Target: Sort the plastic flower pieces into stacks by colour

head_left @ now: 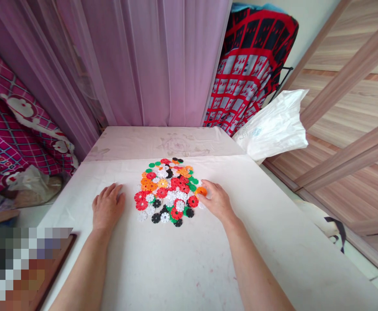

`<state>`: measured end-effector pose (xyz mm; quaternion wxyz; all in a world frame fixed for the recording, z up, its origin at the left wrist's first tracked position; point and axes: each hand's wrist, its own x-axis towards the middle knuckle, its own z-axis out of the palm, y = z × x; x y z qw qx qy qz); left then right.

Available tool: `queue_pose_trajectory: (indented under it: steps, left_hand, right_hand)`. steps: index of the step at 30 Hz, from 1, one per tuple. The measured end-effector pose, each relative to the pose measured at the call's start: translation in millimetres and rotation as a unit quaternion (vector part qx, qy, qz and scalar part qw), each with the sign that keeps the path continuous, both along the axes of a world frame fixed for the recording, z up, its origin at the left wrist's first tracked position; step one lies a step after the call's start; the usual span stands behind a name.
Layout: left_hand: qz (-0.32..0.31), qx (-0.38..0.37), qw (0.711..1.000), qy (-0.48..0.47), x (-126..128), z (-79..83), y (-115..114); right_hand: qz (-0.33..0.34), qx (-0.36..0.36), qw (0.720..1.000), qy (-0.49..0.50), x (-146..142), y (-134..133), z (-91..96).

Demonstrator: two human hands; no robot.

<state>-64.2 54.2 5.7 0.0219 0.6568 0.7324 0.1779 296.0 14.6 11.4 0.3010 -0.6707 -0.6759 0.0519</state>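
Note:
A pile of small flat plastic snowflake discs [168,190] in red, orange, green, white and black lies on a white table [182,263]. My left hand [107,207] rests flat on the table just left of the pile, fingers spread, holding nothing. At the pile's right edge my right hand [215,199] has its fingertips curled onto an orange disc [202,190].
A pink curtain [150,60] hangs behind the table. A red patterned blanket [250,65] and a white plastic bag [275,127] are at the back right. Pink patterned bedding [17,129] lies to the left. Wooden panelling runs along the right.

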Motion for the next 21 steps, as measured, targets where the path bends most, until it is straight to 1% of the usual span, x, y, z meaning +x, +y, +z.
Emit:
queue_pose_trajectory:
  steps: [4,7,8,10,13,15,17,19,21]
  left_hand:
    - [0.006,-0.017,1.0,0.0,1.7,2.6,-1.2]
    - [0.008,-0.019,1.0,0.001,2.8,3.5,-1.7]
    - [0.008,-0.018,1.0,0.0,3.1,3.5,-1.8]
    - [0.007,-0.015,1.0,-0.004,3.5,3.2,-2.0]
    - [0.009,-0.003,1.0,-0.01,3.7,2.3,-2.0]
    - [0.008,0.0,1.0,-0.013,3.6,2.1,-2.0]
    - [0.004,-0.003,1.0,-0.015,3.5,2.3,-2.2]
    - [0.003,-0.008,1.0,-0.015,3.8,2.7,-2.6]
    - [0.005,-0.01,1.0,-0.013,4.3,3.0,-3.1]
  right_hand:
    - [0.004,0.017,1.0,-0.023,0.6,-1.1,2.2]
    - [0.015,0.047,0.998,-0.028,-8.5,-1.8,8.6]
    - [0.029,0.051,0.998,-0.024,-15.8,-1.7,11.2]
    - [0.078,0.044,0.996,-0.017,-37.6,-0.2,15.9]
    - [0.183,0.011,0.983,-0.023,-81.2,5.3,19.6]
    - [0.206,-0.013,0.977,-0.05,-108.7,9.3,19.0]
    - [0.212,-0.042,0.973,-0.084,-129.0,10.5,15.9]
    - [0.227,-0.059,0.966,-0.109,-140.6,6.8,11.2]
    - [0.252,-0.058,0.959,-0.117,-144.6,-1.3,7.0]
